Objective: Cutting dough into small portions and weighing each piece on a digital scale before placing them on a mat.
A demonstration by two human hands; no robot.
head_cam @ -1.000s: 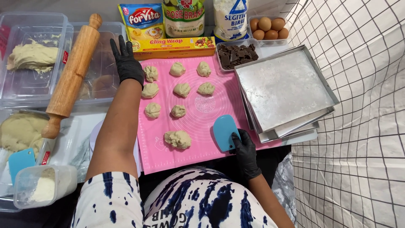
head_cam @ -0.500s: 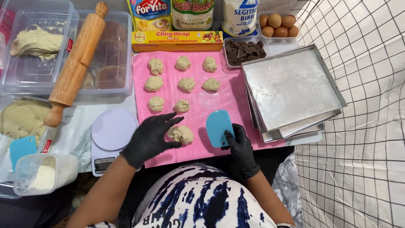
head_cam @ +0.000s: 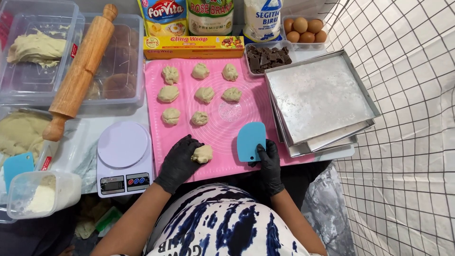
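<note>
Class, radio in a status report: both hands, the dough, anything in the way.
Left hand gripping dough lump on pink mat. Right hand holding blue scraper. Eight dough portions beyond; nothing blocking.

Mat (head_cam: 246,125): pink. Dough pieces (head_cam: 204,94): pale beige. Scraper (head_cam: 250,141): light blue. Gloves on left hand (head_cam: 179,162) and right hand (head_cam: 268,161): black. Scale (head_cam: 124,158): white, lilac platform. Rolling pin (head_cam: 80,73): brown wood. Trays (head_cam: 320,97): dull silver. Garment (head_cam: 227,223): white with navy blotches. Cloth (head_cam: 403,118): white, black grid.

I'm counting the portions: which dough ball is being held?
The dough ball under the left hand, alone at the pink mat's near edge; the other eight sit untouched farther back.
</note>
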